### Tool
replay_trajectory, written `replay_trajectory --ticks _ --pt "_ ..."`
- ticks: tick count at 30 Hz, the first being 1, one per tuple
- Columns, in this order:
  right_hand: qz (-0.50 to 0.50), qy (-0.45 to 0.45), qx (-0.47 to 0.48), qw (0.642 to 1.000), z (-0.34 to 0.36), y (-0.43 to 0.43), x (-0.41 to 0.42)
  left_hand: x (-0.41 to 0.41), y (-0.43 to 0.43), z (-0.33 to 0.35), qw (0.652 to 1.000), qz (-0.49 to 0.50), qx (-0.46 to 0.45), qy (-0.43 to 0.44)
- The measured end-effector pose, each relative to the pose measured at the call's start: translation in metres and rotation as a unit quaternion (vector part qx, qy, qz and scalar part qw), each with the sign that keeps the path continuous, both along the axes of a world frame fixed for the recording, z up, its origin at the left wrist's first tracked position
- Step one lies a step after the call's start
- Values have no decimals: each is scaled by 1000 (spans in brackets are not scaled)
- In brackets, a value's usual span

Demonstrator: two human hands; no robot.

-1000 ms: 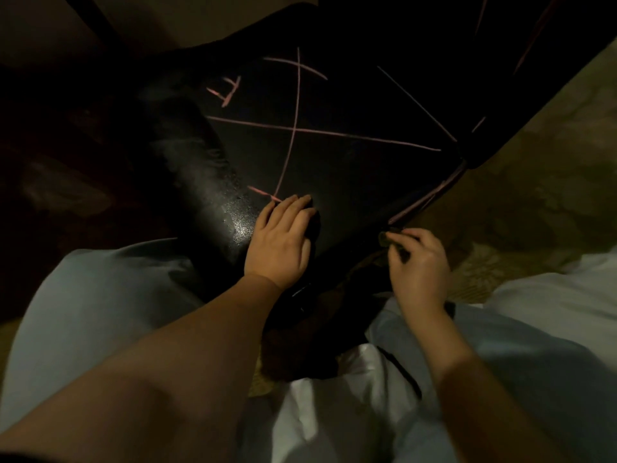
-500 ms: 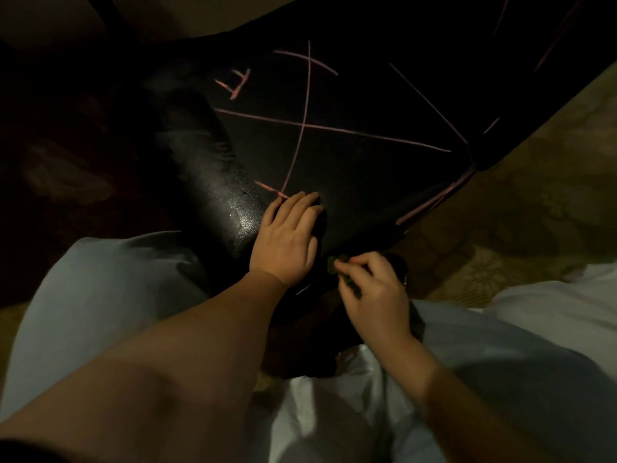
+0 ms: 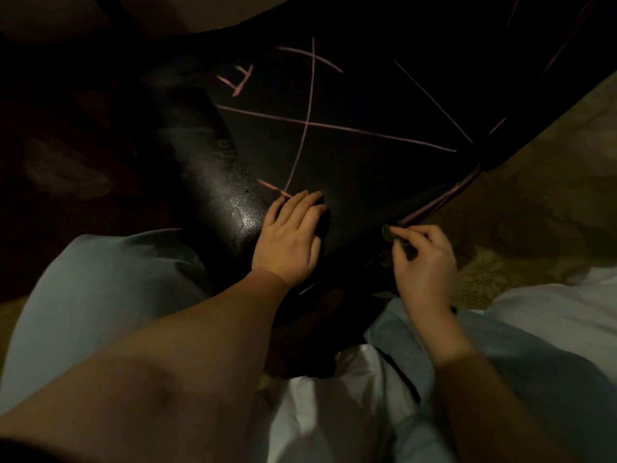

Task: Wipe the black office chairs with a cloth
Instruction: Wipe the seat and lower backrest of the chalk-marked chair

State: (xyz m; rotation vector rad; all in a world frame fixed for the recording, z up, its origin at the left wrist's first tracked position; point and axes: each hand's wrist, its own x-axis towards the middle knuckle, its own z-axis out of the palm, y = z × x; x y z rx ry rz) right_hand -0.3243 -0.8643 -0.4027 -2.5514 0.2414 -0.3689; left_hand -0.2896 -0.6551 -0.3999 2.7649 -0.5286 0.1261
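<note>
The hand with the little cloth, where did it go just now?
The right hand, pinching the cloth, slid left along the front edge of the chair toward the left hand, then back right to the pink line there. It kept hold of the cloth. The left hand stayed flat on the chair.

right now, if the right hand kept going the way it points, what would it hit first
The right hand, pinching the cloth, points up-left; likely first the edge of the black chair seat, near the pink mark there.
</note>
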Motion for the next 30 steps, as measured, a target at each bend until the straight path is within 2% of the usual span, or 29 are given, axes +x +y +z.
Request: replay_trajectory --ticks 4,11,17,24,30 --pt "18 14 18 1000 0 9 -8 -1 0 0 1000 0 -2 -3" --pt "168 19 1 986 4 39 -40 0 0 0 1000 1 -5 -17" --pt "142 11 -10 990 7 33 -29 0 0 0 1000 0 -3 -14" --pt "-5 16 9 1000 5 -7 4 0 0 -1 1000 2 -3 -1" --pt "22 38 28 999 6 7 -4 -1 0 -2 1000 -1 -1 0"
